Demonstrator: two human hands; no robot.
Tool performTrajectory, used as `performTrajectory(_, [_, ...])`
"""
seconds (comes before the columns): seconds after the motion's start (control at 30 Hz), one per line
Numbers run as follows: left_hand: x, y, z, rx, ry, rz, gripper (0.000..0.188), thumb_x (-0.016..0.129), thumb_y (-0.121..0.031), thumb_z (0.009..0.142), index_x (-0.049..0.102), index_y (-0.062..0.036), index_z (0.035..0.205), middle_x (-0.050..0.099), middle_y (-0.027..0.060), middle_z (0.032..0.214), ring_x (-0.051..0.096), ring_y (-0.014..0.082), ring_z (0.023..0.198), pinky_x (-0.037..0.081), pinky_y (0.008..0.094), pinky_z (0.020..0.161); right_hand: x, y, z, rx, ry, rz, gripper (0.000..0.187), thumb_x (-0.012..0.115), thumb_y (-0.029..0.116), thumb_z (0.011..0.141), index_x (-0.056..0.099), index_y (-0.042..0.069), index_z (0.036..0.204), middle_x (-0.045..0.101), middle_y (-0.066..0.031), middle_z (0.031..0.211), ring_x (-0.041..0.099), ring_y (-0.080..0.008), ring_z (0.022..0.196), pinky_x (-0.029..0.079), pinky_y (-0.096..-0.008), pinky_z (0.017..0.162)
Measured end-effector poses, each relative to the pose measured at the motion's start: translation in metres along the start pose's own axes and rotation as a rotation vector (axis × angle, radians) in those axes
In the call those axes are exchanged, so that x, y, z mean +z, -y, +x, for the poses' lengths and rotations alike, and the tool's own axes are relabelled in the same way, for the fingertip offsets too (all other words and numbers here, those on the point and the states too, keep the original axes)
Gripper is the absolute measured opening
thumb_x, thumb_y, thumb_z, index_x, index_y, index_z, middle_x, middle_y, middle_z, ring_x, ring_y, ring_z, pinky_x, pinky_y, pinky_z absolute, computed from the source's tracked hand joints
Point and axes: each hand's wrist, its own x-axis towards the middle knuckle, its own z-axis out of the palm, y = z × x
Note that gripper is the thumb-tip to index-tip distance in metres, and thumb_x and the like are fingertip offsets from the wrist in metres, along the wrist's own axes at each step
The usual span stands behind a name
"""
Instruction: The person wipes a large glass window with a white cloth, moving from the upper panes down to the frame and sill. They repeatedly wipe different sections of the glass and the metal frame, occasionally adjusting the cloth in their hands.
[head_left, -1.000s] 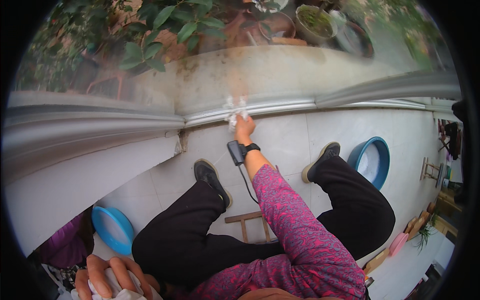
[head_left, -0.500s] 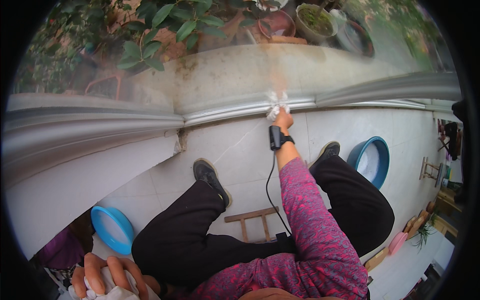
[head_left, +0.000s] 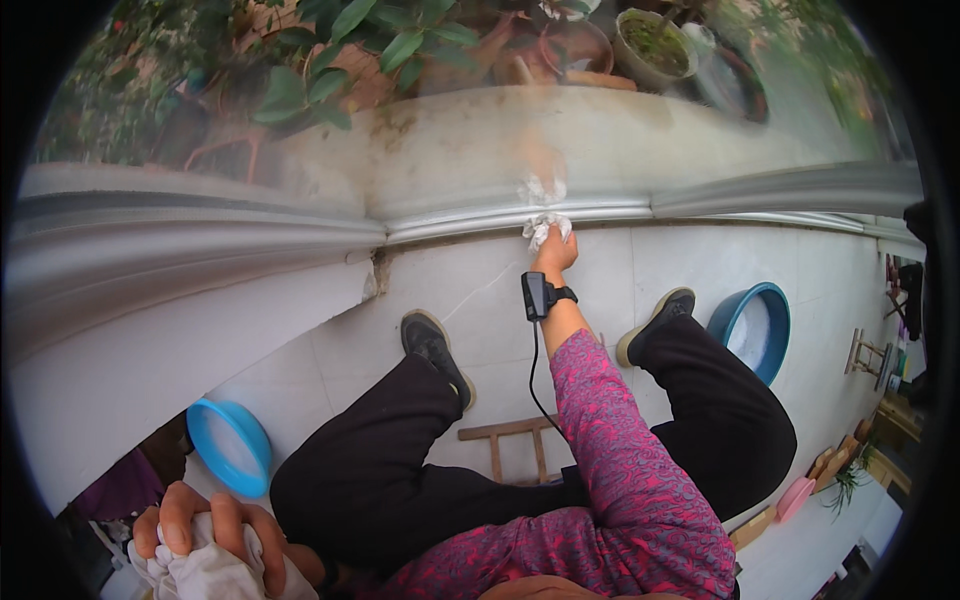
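My right hand (head_left: pixel 556 250) is stretched out ahead, closed on a crumpled white cloth (head_left: pixel 545 229). The cloth lies against the silvery metal sill (head_left: pixel 470 226) at the foot of a glass pane (head_left: pixel 450 135), and its reflection shows in the glass. A black device with a cable is strapped to my right wrist. At the lower left, my left hand (head_left: pixel 222 530) grips a larger bunched white cloth (head_left: pixel 205 568), its fingers curled over the top.
A light-blue basin (head_left: pixel 262 440) stands at left, a darker blue basin (head_left: pixel 779 335) at right, both holding whitish liquid. A small wooden stool (head_left: pixel 508 428) is beneath me. My shoes (head_left: pixel 432 350) rest on pale tiles. Potted plants (head_left: pixel 650 45) stand beyond the glass. A white ledge (head_left: pixel 180 370) juts in at left.
My right hand and its cloth have shifted slightly left along the sill. My left hand still holds its cloth, with more of it showing. The whole view has moved a little.
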Motion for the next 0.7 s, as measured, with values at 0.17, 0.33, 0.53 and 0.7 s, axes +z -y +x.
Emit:
performTrajectory(0.17, [-0.001, -0.004, -0.006, 0.038, -0.020, 0.002, 0.035, 0.069, -0.021, 0.089, 0.058, -0.0160, 0.121, 0.050, 0.0124, 0.125, 0.060, 0.0292, 0.088, 0.059, 0.0424, 0.062, 0.030, -0.029, -0.040, -0.125, -0.004, -0.262, 0.028, 0.071, 0.016, 0.082, 0.067, 0.000, 0.104, 0.069, -0.0160, 0.095, 0.065, -0.0312, 0.087, 0.049, -0.0404, 0.080])
performTrajectory(0.33, [-0.009, -0.001, -0.003, 0.081, -0.007, 0.023, 0.037, 0.070, -0.019, 0.089, 0.057, -0.0144, 0.123, 0.050, 0.0121, 0.127, 0.062, 0.0288, 0.088, 0.062, 0.0425, 0.061, 0.067, -0.070, -0.125, -0.113, 0.137, -0.323, 0.028, 0.074, 0.015, 0.079, 0.068, -0.001, 0.101, 0.069, -0.0184, 0.092, 0.065, -0.0331, 0.085, 0.049, -0.0419, 0.079])
performTrajectory(0.53, [0.020, 0.003, 0.016, 0.033, -0.129, 0.005, 0.015, 0.060, -0.031, 0.093, 0.063, -0.0215, 0.104, 0.053, 0.0032, 0.109, 0.056, 0.0260, 0.084, 0.052, 0.0377, 0.062, 0.102, -0.081, -0.202, 0.145, 0.439, -0.295, 0.023, 0.072, 0.011, 0.079, 0.072, -0.001, 0.099, 0.072, -0.0138, 0.087, 0.067, -0.0241, 0.076, 0.051, -0.0371, 0.073])
performTrajectory(0.7, [0.023, 0.014, 0.013, 0.073, -0.198, -0.039, 0.021, 0.054, -0.041, 0.094, 0.064, -0.0228, 0.094, 0.055, -0.0003, 0.100, 0.051, 0.0233, 0.084, 0.045, 0.0343, 0.064, 0.105, -0.106, -0.190, 0.226, 0.600, -0.241, 0.020, 0.074, 0.011, 0.078, 0.073, -0.003, 0.093, 0.072, -0.0099, 0.080, 0.066, -0.0197, 0.073, 0.050, -0.0345, 0.068])
